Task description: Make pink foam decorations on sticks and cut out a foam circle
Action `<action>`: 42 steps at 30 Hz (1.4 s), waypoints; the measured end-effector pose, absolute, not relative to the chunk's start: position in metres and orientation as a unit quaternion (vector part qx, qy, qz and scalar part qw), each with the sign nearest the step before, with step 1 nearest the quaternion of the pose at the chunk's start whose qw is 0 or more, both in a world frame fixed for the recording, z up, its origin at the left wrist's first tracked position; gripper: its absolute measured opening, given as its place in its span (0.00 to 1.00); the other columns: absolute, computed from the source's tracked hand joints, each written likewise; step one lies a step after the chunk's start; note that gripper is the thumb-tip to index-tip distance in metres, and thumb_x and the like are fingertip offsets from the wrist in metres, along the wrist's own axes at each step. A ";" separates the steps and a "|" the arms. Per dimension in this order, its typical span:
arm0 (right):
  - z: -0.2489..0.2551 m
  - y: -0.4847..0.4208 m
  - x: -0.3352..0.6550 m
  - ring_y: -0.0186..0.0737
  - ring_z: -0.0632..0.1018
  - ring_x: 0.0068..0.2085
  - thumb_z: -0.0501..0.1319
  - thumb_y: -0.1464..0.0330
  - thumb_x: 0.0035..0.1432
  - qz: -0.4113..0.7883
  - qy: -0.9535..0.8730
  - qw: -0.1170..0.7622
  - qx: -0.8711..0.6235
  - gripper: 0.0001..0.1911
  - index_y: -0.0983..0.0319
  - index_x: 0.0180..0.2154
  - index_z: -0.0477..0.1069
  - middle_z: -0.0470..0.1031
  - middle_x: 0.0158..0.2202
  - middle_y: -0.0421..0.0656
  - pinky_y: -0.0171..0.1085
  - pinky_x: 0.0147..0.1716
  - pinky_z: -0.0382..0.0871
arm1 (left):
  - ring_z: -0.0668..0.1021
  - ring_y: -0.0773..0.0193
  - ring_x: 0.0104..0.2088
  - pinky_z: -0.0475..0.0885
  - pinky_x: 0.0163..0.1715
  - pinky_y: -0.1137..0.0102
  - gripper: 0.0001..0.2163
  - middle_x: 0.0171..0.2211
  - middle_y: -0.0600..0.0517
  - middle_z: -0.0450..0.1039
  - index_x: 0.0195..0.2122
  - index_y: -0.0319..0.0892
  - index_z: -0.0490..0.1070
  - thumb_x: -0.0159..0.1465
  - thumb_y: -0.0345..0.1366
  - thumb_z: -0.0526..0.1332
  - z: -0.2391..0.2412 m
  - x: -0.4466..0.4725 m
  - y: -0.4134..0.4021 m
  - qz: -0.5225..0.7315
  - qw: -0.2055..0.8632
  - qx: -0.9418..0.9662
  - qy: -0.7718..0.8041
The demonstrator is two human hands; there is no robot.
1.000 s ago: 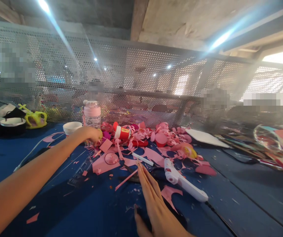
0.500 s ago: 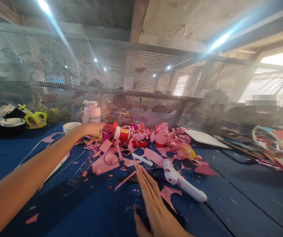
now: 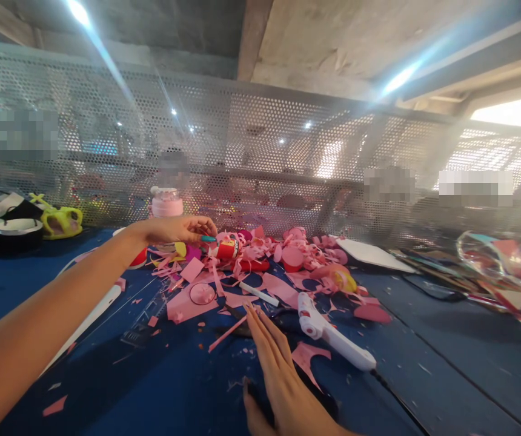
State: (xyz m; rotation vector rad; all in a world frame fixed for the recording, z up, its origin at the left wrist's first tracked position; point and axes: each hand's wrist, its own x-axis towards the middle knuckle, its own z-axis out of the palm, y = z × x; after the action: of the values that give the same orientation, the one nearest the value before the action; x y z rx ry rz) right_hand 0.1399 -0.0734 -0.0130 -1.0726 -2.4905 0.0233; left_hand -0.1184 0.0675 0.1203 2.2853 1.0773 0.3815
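Here, we have a blue table bearing a pile of pink paper scraps. Our right hand lies in front of the pile, fingers straight and together, thumb spread, with nothing visible in it. Our left hand reaches over the pile's left end, fingers half curled. Just right of the pile's near edge lies a white glue gun. A red cup lies tipped in the pile. A small teal piece shows above the pile at our left thumb; we cannot tell whether it is gripped.
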 end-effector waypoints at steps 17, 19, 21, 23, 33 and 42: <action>-0.012 -0.074 0.140 0.51 0.41 0.64 0.50 0.79 0.44 0.006 -0.899 0.215 -0.382 0.48 0.68 0.62 0.23 0.38 0.65 0.50 0.53 0.57 0.53 | 0.70 0.62 0.49 0.67 0.42 0.68 0.12 0.51 0.43 0.65 0.49 0.42 0.55 0.63 0.31 0.50 0.116 -0.113 0.064 0.176 0.421 0.802 0.384; -0.012 -0.074 0.140 0.51 0.42 0.64 0.50 0.79 0.44 0.006 -0.898 0.216 -0.384 0.47 0.68 0.62 0.24 0.39 0.65 0.51 0.53 0.57 0.54 | 0.71 0.63 0.48 0.67 0.40 0.69 0.13 0.51 0.42 0.65 0.50 0.42 0.53 0.64 0.30 0.48 0.116 -0.112 0.062 0.176 0.430 0.793 0.393; -0.012 -0.074 0.140 0.51 0.41 0.64 0.50 0.79 0.44 0.005 -0.898 0.217 -0.384 0.47 0.69 0.62 0.25 0.38 0.65 0.51 0.53 0.57 0.54 | 0.71 0.63 0.47 0.67 0.39 0.69 0.13 0.51 0.42 0.65 0.50 0.43 0.51 0.65 0.30 0.47 0.116 -0.110 0.061 0.180 0.438 0.789 0.390; -0.012 -0.074 0.139 0.51 0.41 0.64 0.50 0.79 0.44 0.006 -0.898 0.215 -0.383 0.47 0.69 0.62 0.25 0.38 0.65 0.50 0.53 0.57 0.54 | 0.72 0.64 0.47 0.66 0.38 0.70 0.12 0.52 0.43 0.64 0.50 0.44 0.50 0.65 0.31 0.46 0.115 -0.107 0.060 0.183 0.428 0.793 0.393; -0.012 -0.072 0.141 0.52 0.40 0.64 0.50 0.79 0.45 0.014 -0.903 0.197 -0.381 0.47 0.69 0.62 0.26 0.36 0.65 0.51 0.54 0.57 0.53 | 0.68 0.63 0.48 0.63 0.42 0.71 0.19 0.53 0.44 0.63 0.51 0.42 0.55 0.57 0.28 0.51 0.110 -0.104 0.068 0.081 0.274 0.880 0.380; -0.011 -0.071 0.141 0.51 0.43 0.64 0.50 0.79 0.46 -0.002 -0.902 0.206 -0.379 0.46 0.67 0.63 0.27 0.39 0.65 0.49 0.53 0.57 0.53 | 0.71 0.56 0.40 0.63 0.37 0.71 0.28 0.46 0.41 0.68 0.49 0.35 0.60 0.47 0.39 0.62 0.098 -0.102 0.069 -0.014 0.090 0.859 0.504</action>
State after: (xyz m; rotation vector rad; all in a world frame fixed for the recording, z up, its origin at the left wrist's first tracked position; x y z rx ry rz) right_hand 0.1414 -0.0710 -0.0111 -1.0551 -2.5141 -0.0058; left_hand -0.1020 0.0693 0.0984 2.5533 1.4984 -0.0424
